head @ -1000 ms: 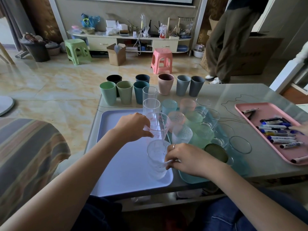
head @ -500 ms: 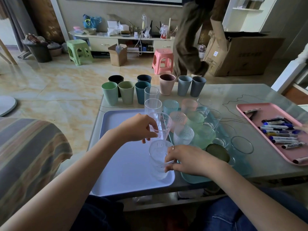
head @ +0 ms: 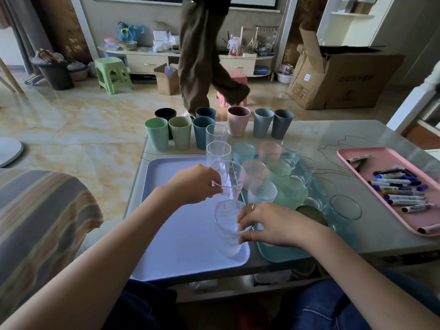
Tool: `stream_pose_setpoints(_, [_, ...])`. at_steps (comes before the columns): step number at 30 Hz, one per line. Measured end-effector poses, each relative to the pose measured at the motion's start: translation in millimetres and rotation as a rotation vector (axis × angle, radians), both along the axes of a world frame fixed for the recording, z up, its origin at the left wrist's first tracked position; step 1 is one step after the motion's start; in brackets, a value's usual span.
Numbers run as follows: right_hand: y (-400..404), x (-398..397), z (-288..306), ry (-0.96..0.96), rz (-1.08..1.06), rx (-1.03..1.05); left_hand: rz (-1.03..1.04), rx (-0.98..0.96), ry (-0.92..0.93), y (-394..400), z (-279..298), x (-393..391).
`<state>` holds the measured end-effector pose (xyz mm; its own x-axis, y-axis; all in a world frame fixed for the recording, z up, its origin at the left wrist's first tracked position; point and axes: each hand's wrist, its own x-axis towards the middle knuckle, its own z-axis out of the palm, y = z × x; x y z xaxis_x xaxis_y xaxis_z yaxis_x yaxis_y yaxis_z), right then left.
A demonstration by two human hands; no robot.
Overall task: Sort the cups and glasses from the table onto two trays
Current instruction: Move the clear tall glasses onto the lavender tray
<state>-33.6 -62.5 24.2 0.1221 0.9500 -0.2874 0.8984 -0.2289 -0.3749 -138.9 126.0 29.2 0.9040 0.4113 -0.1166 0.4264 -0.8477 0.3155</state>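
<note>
Left hand holds a clear cup over the purple tray. Right hand grips a glass, which seems to stand on that tray's right side.

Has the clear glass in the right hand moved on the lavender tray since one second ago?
No. The clear glass, held by the right hand, stands at the same near right corner of the lavender tray.
</note>
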Motion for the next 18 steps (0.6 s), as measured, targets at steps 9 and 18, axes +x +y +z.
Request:
stream_pose_setpoints(9, [-0.8, -2.0, -0.3, -0.055, 0.015, -0.015, 0.008, -0.021, 0.010, 0.7, 0.9, 2.0])
stream_pose_setpoints(18, [-3.3, -3.2, 4.5, -0.163, 0.017, -0.005, 0.004, -0.029, 0.014, 1.8, 3.8, 0.2])
